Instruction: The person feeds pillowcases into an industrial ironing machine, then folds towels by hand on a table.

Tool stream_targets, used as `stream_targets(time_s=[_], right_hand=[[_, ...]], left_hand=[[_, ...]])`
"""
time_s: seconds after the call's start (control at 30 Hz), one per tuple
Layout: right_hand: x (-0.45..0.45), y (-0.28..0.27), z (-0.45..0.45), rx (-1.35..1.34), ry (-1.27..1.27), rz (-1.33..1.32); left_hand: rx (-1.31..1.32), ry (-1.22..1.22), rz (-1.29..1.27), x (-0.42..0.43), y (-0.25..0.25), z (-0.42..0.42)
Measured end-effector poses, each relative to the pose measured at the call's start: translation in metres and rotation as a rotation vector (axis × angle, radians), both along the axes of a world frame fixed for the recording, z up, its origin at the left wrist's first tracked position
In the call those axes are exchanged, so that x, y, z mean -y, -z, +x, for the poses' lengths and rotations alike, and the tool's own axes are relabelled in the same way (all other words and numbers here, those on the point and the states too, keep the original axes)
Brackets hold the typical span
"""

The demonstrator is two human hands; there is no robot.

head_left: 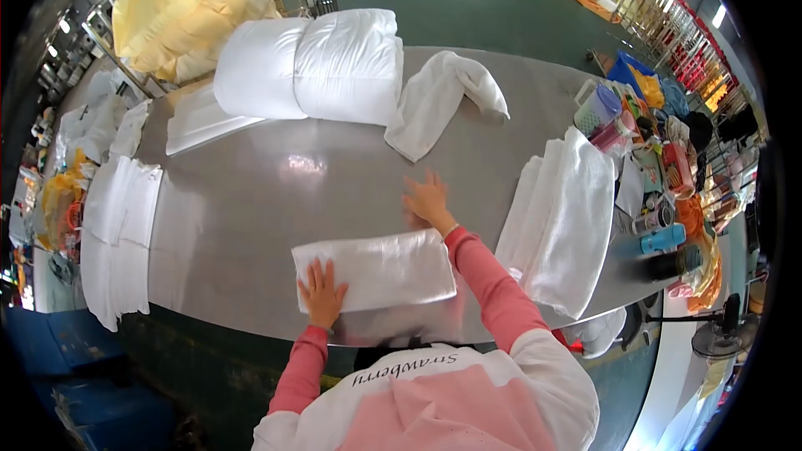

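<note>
A folded white cloth (388,271) lies flat near the front edge of the grey metal table (251,192). On its left end rests my left hand (322,291), palm down with the fingers spread. Just beyond the cloth's upper right corner, my right hand (428,200) is over the bare table surface, fingers apart and holding nothing. A loose, crumpled white cloth (439,100) lies farther back, beyond my right hand.
A rolled white bundle (309,67) sits at the back. Stacks of white cloth lie at the left (121,234) and right (564,221). Cups, a blue bottle (662,238) and other items crowd the right end. A fan (727,330) stands beyond.
</note>
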State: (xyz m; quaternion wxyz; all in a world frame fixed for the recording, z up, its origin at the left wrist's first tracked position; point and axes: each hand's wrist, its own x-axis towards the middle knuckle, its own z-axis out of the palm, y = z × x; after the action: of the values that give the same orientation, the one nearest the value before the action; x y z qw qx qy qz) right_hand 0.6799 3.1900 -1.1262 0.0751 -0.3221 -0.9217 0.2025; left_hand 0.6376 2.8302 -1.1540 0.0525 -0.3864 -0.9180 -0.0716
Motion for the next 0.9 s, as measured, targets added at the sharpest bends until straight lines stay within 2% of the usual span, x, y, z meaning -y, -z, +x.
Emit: stream_targets(time_s=[0.1,0.2,0.3,0.33,0.4,0.47,0.57,0.6,0.63,0.67,0.7,0.77,0.83,0.9], right_hand=[[-0.026,0.004,-0.039,0.066,-0.041,0.082],[-0.055,0.007,-0.062,0.218,-0.038,0.043],[-0.115,0.049,-0.1,-0.404,-0.032,-0.281],[-0.111,0.026,-0.099,-0.539,-0.027,-0.353],[-0.08,-0.075,-0.076,-0.804,-0.014,-0.491],[-0.035,-0.17,-0.039,-0.986,-0.151,-0.631],[0.042,-0.27,0.019,-1.011,-0.373,-0.66],[0.061,-0.285,0.035,-0.953,-0.518,-0.58],[0.075,-0.294,0.046,-0.927,-0.663,-0.456],[0.094,-0.296,0.059,-0.933,-0.746,-0.493],[0.104,-0.294,0.07,-0.905,-0.823,-0.327],[0.109,-0.296,0.09,-0.793,-1.035,-0.418],[0.089,-0.275,0.105,-0.784,-0.952,-0.59],[0.077,-0.251,0.107,-0.862,-0.733,-0.612]], left_hand=[[0.084,-0.017,-0.007,0.023,-0.001,0.0],[0.209,-0.053,0.045,0.043,-0.008,-0.005],[0.323,-0.1,0.267,0.058,-0.011,-0.019],[0.359,-0.099,0.379,0.059,-0.015,-0.026],[0.441,-0.079,0.532,0.047,-0.025,-0.033],[0.53,-0.048,0.606,0.021,-0.056,-0.045],[0.43,0.121,0.827,-0.053,-0.102,-0.051],[0.365,0.199,0.942,-0.081,-0.115,-0.049],[0.402,0.302,0.932,-0.099,-0.139,-0.04],[0.445,0.405,0.92,-0.118,-0.163,-0.031],[0.485,0.498,0.913,-0.133,-0.18,-0.021],[0.527,0.602,0.897,-0.146,-0.193,-0.007],[0.559,0.67,0.857,-0.14,-0.194,0.001],[0.578,0.706,0.808,-0.129,-0.191,0.003]])
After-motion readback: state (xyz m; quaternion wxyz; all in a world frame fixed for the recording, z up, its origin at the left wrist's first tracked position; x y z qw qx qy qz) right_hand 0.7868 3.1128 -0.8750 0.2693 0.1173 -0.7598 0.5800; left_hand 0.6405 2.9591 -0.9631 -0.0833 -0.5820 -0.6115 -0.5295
